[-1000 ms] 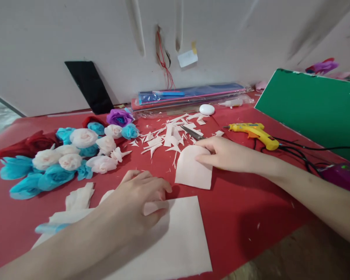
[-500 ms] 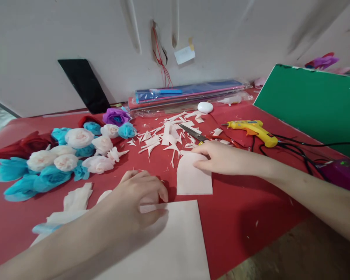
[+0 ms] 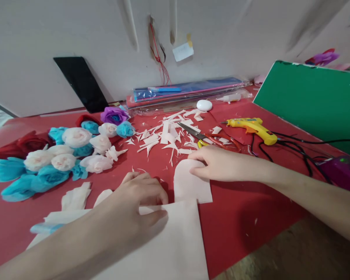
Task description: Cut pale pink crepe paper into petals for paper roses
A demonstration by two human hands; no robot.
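Note:
A pale, round-topped paper piece point(image 3: 190, 186) lies on the red table, its lower edge meeting the top of a large white sheet point(image 3: 175, 241). My right hand point(image 3: 218, 163) touches the upper right of the piece, the thumb on it and the fingers bent at its top edge. At the sheet's upper edge rests my left hand point(image 3: 145, 198), palm down, fingers curved and the thumb apart from them. Scissors point(image 3: 196, 133) with orange and yellow handles lie just beyond my right hand, beside white paper scraps point(image 3: 166, 136).
Blue, white, red and purple paper flowers point(image 3: 75, 138) cover the left side. A yellow glue gun point(image 3: 253, 128) with black cables lies at the right before a green board point(image 3: 315, 101). A white oval object point(image 3: 204, 105) and wrapped paper packs point(image 3: 186, 89) are at the back.
My right hand has moved slightly toward me with the round-topped piece, whose lower edge now meets the large sheet. More of the scissors' handles shows. My left hand stays nearly still.

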